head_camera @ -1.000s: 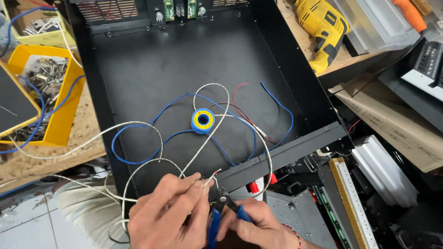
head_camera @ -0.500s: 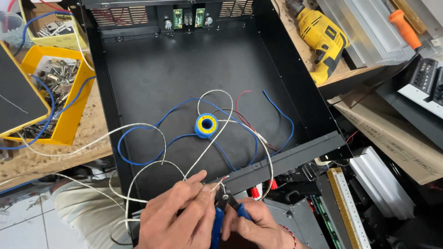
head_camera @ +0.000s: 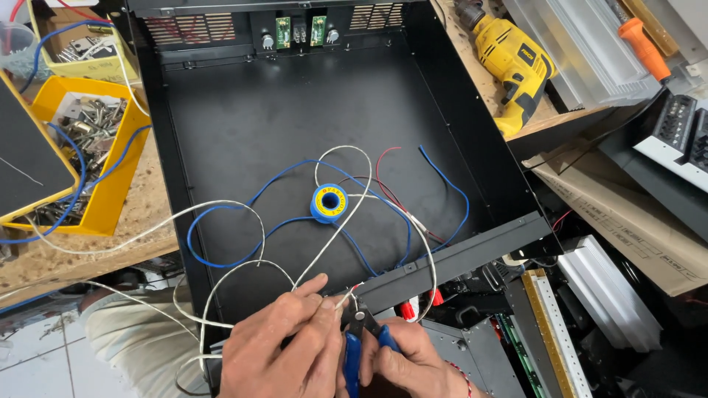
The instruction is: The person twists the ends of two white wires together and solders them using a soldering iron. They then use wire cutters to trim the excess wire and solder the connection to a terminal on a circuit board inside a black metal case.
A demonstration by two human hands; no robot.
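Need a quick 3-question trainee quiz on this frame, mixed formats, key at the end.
1. True or false: the right hand holds blue-handled cutters at the end of the white wire pinched by the left hand.
2. Where does the blue and yellow spool lie?
A. in the yellow bin
B. on the floor of the black metal chassis
C. on the yellow drill
3. Fill in: the yellow drill lies on the bench to the ____ of the chassis, as the camera sees it.

Key: 1 true; 2 B; 3 right
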